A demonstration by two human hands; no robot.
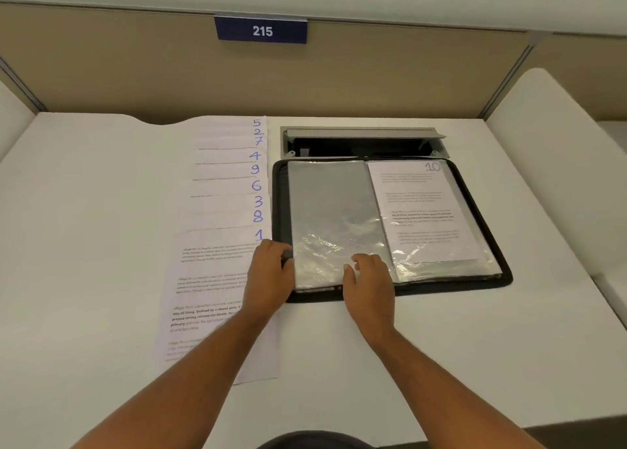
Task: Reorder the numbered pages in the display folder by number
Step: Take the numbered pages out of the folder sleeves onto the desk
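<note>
A black display folder [493, 241] lies open on the white desk. Its left sleeve [332, 207] is clear plastic with no page in it. The right sleeve holds page 10 [424, 211]. To the left of the folder, several numbered pages [234, 184] lie overlapped in a column, showing 5, 2, 7, 4, 9, 6, 3, 8 from the back, with page 1 [210, 279] in front on top. My left hand [269, 275] grips the folder's left edge. My right hand [368, 279] rests on the lower part of the empty sleeve.
An open cable tray [359, 141] is sunk into the white desk [84, 228] just behind the folder. A beige partition with a blue sign reading 215 [261, 30] stands at the back. A white side panel [556, 163] rises on the right.
</note>
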